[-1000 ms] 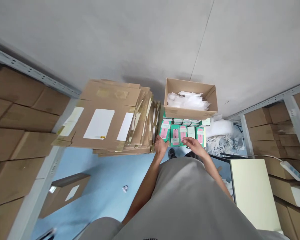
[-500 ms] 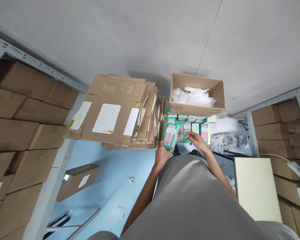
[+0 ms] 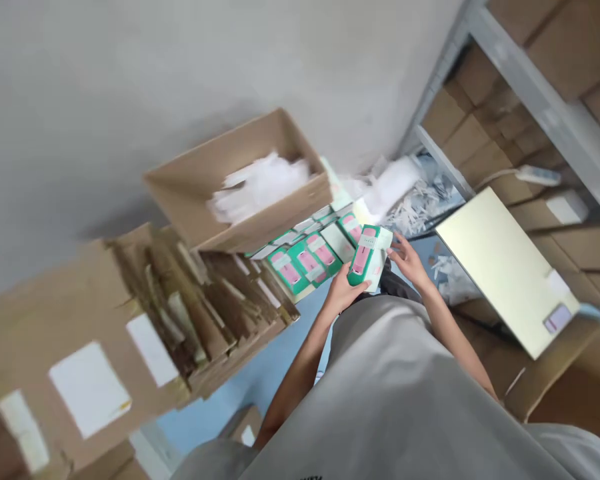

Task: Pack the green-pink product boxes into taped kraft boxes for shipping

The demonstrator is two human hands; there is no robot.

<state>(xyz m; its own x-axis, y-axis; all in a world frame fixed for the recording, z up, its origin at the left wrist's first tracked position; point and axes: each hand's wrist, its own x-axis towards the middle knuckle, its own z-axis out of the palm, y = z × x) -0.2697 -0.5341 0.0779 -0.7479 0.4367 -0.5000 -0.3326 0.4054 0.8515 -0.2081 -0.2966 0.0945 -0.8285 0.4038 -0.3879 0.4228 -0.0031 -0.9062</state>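
A small green-and-white product box [image 3: 364,252] with a pink picture on its front is tilted in front of my torso. My left hand [image 3: 343,291] grips its lower left part, with the thumb across the bottom. At the box's right side is my right hand [image 3: 407,261], its fingers apart and the fingertips at the white side; whether they press on it I cannot tell. Several matching boxes [image 3: 311,261] lie in rows just beyond, left of the held one.
An open carton [image 3: 235,230] with white plastic bags [image 3: 263,187] stands behind the rows. Flattened cardboard [image 3: 95,320] is stacked at left. Right are a pale board [image 3: 505,267], shredded paper [image 3: 420,203], an open carton [image 3: 575,380], a power strip [image 3: 539,175] and shelves of boxes [image 3: 485,143].
My view has swung to the right and tilted. The held box has moved away from the cardboard stack, and my right hand has left the rows and come to the box's side.
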